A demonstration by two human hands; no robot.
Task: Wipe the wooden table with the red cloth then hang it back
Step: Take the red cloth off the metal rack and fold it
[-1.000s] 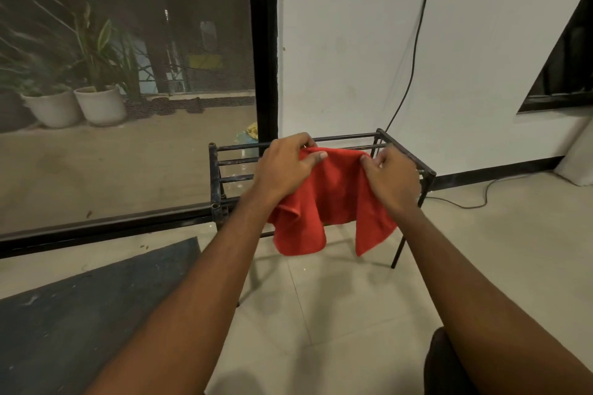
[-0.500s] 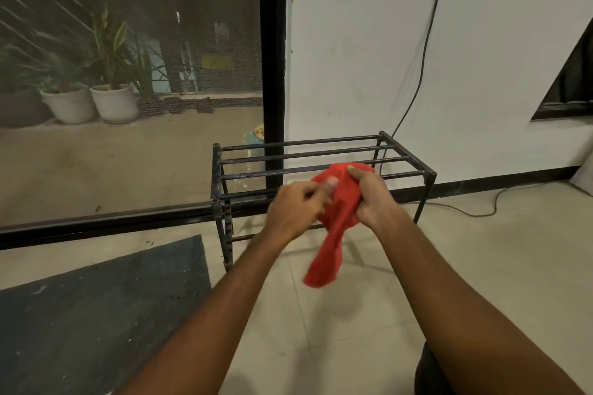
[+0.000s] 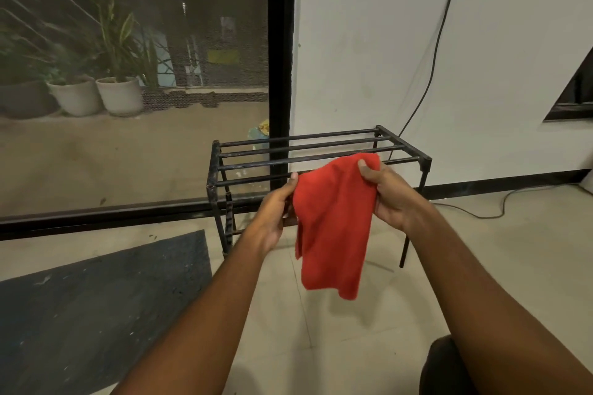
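- Red cloth (image 3: 333,228) hangs off the floor, in front of the black rack (image 3: 321,151)
- Left hand (image 3: 272,215) and right hand (image 3: 390,196) pinch its top corners
- Looks light, limp; best gripped along the upper edge

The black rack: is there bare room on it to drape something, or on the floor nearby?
The black rack has all its top bars bare. The pale floor tiles between rack and cable are free, as is the dark mat. In front it is crowded: both hands hold the red cloth.
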